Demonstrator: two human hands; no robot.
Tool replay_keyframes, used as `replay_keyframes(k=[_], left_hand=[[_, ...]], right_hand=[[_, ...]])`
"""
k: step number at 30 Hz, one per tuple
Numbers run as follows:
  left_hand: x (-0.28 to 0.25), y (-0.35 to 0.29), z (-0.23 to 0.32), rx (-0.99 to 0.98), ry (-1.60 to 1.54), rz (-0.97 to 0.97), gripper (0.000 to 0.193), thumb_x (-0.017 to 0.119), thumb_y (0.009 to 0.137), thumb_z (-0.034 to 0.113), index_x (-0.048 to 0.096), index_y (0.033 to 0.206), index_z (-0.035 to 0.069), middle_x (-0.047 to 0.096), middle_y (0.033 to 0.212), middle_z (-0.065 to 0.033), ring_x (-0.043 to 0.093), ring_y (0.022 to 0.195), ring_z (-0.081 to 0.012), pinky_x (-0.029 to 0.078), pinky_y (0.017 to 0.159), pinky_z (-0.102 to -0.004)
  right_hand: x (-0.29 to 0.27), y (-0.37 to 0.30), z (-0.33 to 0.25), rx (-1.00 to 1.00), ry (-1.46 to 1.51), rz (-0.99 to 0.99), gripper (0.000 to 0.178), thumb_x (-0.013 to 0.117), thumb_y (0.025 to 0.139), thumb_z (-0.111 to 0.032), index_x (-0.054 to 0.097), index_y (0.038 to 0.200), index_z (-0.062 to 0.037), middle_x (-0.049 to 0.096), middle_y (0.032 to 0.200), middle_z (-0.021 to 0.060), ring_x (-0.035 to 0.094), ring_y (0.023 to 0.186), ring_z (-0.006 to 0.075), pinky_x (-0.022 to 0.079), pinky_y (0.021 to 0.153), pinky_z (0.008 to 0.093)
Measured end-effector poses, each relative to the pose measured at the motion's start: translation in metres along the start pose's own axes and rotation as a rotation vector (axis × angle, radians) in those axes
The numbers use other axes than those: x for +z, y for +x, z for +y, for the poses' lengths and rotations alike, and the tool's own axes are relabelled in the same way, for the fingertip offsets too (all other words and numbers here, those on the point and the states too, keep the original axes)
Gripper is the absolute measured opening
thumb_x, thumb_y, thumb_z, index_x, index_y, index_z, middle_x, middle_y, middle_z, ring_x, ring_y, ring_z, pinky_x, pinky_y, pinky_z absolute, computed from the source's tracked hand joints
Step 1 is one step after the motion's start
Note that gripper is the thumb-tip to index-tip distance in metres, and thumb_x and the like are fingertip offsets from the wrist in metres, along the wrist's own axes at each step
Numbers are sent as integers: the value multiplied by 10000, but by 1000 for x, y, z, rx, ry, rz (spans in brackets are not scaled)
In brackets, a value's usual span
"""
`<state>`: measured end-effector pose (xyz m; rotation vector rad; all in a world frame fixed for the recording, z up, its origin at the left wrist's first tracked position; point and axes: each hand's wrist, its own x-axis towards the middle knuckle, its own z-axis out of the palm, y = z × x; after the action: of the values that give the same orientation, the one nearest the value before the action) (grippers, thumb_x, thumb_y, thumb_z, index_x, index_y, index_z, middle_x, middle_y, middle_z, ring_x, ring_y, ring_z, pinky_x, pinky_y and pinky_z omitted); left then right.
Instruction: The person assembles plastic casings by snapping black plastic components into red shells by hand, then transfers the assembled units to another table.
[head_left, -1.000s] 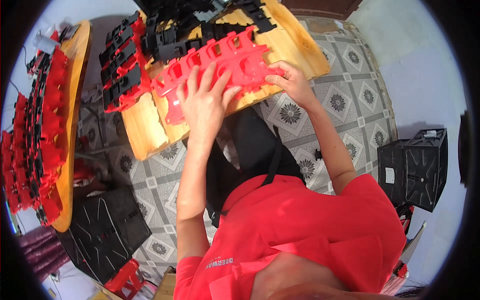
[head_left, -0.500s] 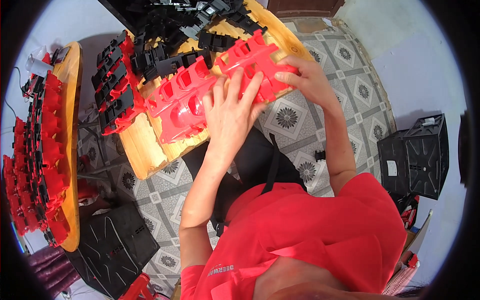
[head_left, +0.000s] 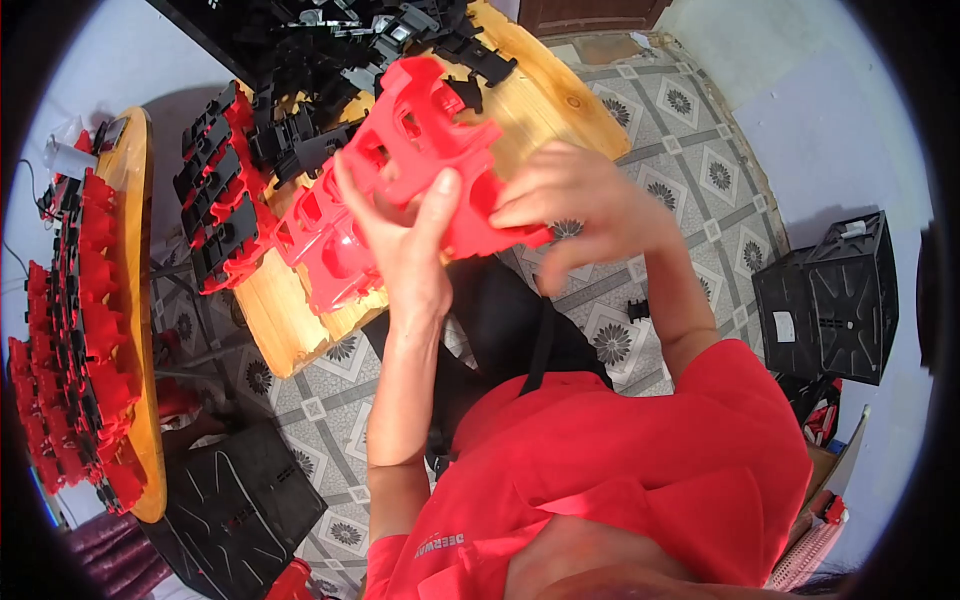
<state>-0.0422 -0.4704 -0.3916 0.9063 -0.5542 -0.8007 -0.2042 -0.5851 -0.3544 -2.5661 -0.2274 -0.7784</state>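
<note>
Red frame (head_left: 443, 148) newly aslant in left hand (head_left: 408, 248), blurred right hand (head_left: 602, 208) wide apart

**Left hand (head_left: 408, 245) splayed in a grip, right hand (head_left: 600, 212) blurred and loose**

The left forearm (head_left: 397, 385) rises from seven o'clock, its wrist almost straight. The left thumb (head_left: 440, 205) points just past twelve, one finger stretches toward eleven, and the remaining fingers are hidden from sight. The right elbow bends out past three o'clock, its forearm (head_left: 680, 290) slanting toward eleven. From that wrist, the right fingers reach toward nine, partly curled, while the right thumb hangs apart toward eight.
</note>
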Motion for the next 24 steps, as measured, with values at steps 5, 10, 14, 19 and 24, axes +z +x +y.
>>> replay_keyframes(k=[5, 10, 14, 19, 24], left_hand=[[-26, -12, -5, -157, -355, -18, 815, 710, 858, 272, 226, 1491, 99, 474, 1372, -109, 490, 1245, -237, 406, 1054, -450], [-36, -19, -10, -196, -629, -102, 686, 706, 851, 406, 405, 1392, 111, 478, 1383, -88, 445, 1288, -275, 358, 1097, -478], [-45, -18, -4, -179, -568, -31, 674, 709, 852, 385, 410, 1388, 108, 478, 1381, -94, 445, 1287, -278, 354, 1100, -486], [-47, -14, 1, -138, -460, -69, 659, 698, 869, 291, 365, 1407, 110, 501, 1346, -103, 472, 1265, -265, 388, 1078, -480], [-50, -12, 1, -217, -506, -86, 576, 669, 891, 169, 368, 1380, 121, 536, 1291, -98, 511, 1223, -252, 427, 1044, -494]], right_hand=[[13, 13, 154, 466, 14, 446, 206, 579, 932, -144, 666, 1068, -17, 651, 1015, 106, 623, 949, 183, 477, 820, 290], [37, -2, 269, 441, -649, 178, 260, 654, 856, -152, 669, 1100, -62, 640, 1011, 126, 610, 934, 298, 473, 841, 373], [21, 2, 252, 502, -326, 77, 238, 647, 857, -176, 675, 1046, -35, 641, 975, 118, 610, 931, 287, 466, 830, 356], [-37, 6, 123, 466, -72, 26, 205, 638, 875, -160, 677, 1005, -6, 597, 903, 75, 580, 864, 184, 451, 786, 294], [-32, 27, 9, 239, -58, 177, 248, 702, 769, -8, 686, 1015, -35, 603, 925, 58, 597, 853, 177, 478, 716, 280]])
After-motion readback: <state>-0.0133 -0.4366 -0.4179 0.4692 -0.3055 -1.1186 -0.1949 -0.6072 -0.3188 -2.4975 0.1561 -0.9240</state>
